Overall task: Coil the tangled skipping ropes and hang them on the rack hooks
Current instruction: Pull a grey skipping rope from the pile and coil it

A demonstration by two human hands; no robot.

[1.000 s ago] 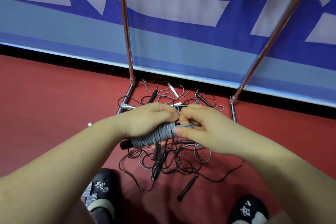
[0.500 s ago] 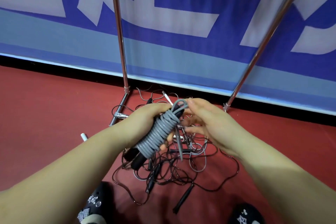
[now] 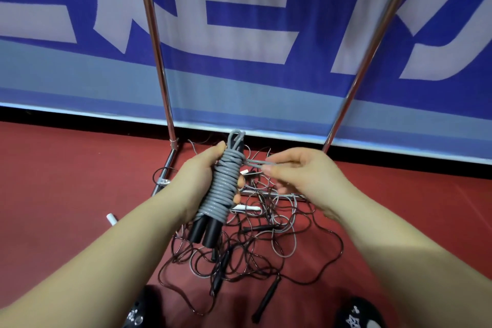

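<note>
A grey skipping rope (image 3: 222, 186) is wound in tight turns around its two black handles (image 3: 206, 231), which point down and toward me. My left hand (image 3: 197, 178) grips this bundle, held nearly upright above the floor. A small loop of the grey cord sticks out at the top. My right hand (image 3: 300, 173) pinches the loose grey cord end, stretched sideways from the upper part of the coil. Below lies a tangled pile of thin dark and grey ropes (image 3: 255, 245) with black and white handles. Two chrome rack uprights (image 3: 157, 50) rise behind; no hooks show.
The rack's chrome base bars (image 3: 166, 170) lie on the red floor under the pile. A blue and white banner wall (image 3: 239, 34) stands right behind the rack. My two dark shoes (image 3: 356, 317) are at the bottom edge. A white handle (image 3: 111, 220) lies apart at left.
The bundle has swung from lying sideways to nearly upright and risen. My right hand has moved right, drawing the loose cord end out from the coil.
</note>
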